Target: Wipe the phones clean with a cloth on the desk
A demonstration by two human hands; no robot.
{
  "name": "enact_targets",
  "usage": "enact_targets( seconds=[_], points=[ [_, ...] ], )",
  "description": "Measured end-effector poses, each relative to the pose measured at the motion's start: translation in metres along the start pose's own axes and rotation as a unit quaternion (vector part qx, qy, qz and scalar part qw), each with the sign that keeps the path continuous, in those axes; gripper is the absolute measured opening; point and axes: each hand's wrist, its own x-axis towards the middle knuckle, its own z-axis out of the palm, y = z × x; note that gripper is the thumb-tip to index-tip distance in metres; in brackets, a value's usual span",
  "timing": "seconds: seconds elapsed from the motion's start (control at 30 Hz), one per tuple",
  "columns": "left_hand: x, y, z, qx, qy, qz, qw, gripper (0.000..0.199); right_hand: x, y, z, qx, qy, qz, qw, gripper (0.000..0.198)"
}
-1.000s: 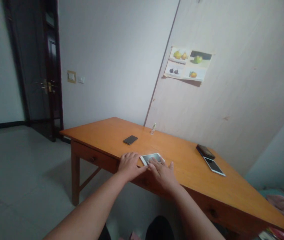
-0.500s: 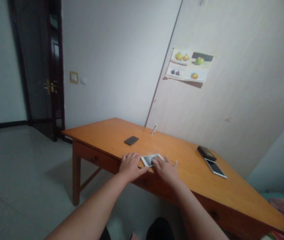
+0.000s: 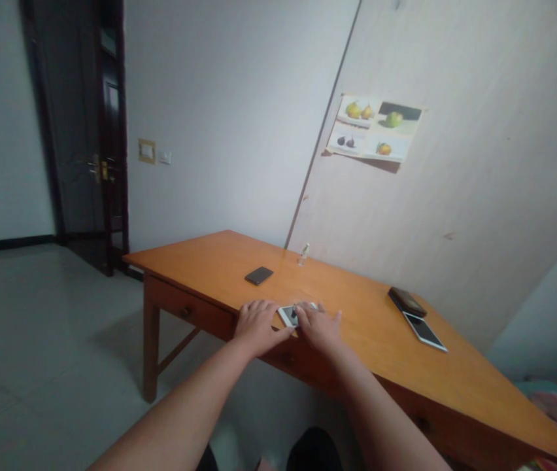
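A white-framed phone (image 3: 287, 316) with a dark screen lies flat at the front edge of the wooden table (image 3: 352, 297). My left hand (image 3: 257, 327) rests beside its left end, fingers stretched over the tabletop and thumb along the near edge of the phone. Over the right part of the screen lies my right hand (image 3: 318, 328), its fingers spread and covering much of the device. Neither hand grasps or lifts the phone. A dark phone (image 3: 259, 275) lies farther back, to the left.
A small clear bottle (image 3: 304, 254) stands near the wall. To the right, a dark wallet-like case (image 3: 406, 301) touches a white-framed device (image 3: 424, 331). Drawers (image 3: 186, 312) run beneath the tabletop. A fruit poster (image 3: 375, 134) hangs on the wall, and a dark door (image 3: 75, 137) is at left.
My right hand has shifted slightly left and farther over the screen, with its fingers closer together. My left hand stays in place. The view has moved a little.
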Motion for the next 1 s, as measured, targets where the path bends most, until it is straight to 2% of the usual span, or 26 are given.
enact_targets(
  seconds=[0.07,0.17,0.23,0.37,0.43,0.5,0.57,0.67,0.73,0.93,1.0],
  points=[
    [0.000,0.000,0.000,-0.001,0.001,-0.002,1.000,0.048,-0.001,-0.006,-0.001,0.007,-0.009,-0.015,1.000,0.048],
    [0.000,0.001,-0.001,-0.005,-0.003,-0.006,1.000,0.031,-0.007,-0.019,-0.001,0.038,-0.026,-0.084,0.995,0.050],
    [-0.001,0.001,-0.001,-0.008,-0.005,-0.006,1.000,0.030,-0.007,-0.020,-0.001,0.044,-0.037,-0.088,0.994,0.051],
    [-0.001,0.003,-0.003,-0.003,-0.004,-0.009,1.000,0.049,0.009,0.000,-0.003,0.008,-0.037,-0.004,0.999,0.053],
    [0.000,0.003,-0.004,-0.003,-0.006,-0.007,1.000,0.054,0.017,0.008,-0.004,0.000,-0.022,0.045,0.999,0.056],
    [0.000,0.003,-0.004,-0.006,-0.005,-0.006,1.000,0.055,0.017,0.008,-0.003,0.003,-0.011,0.062,0.998,0.055],
    [0.000,0.002,-0.003,-0.007,-0.003,-0.007,1.000,0.052,0.012,-0.001,-0.001,0.010,-0.009,0.026,1.000,0.052],
    [0.000,0.002,-0.003,-0.007,-0.005,-0.010,1.000,0.036,0.001,-0.016,0.002,0.034,-0.025,-0.066,0.997,0.050],
    [0.000,0.002,-0.003,-0.007,-0.006,-0.009,1.000,0.033,-0.001,-0.016,0.002,0.045,-0.037,-0.084,0.995,0.051],
    [0.000,0.002,-0.003,-0.007,-0.002,-0.002,1.000,0.054,0.014,0.015,-0.001,0.007,-0.026,0.037,0.999,0.056],
    [0.000,0.002,-0.002,-0.006,-0.002,-0.004,1.000,0.054,0.011,0.014,0.001,0.001,-0.024,0.033,0.999,0.054]
  ],
)
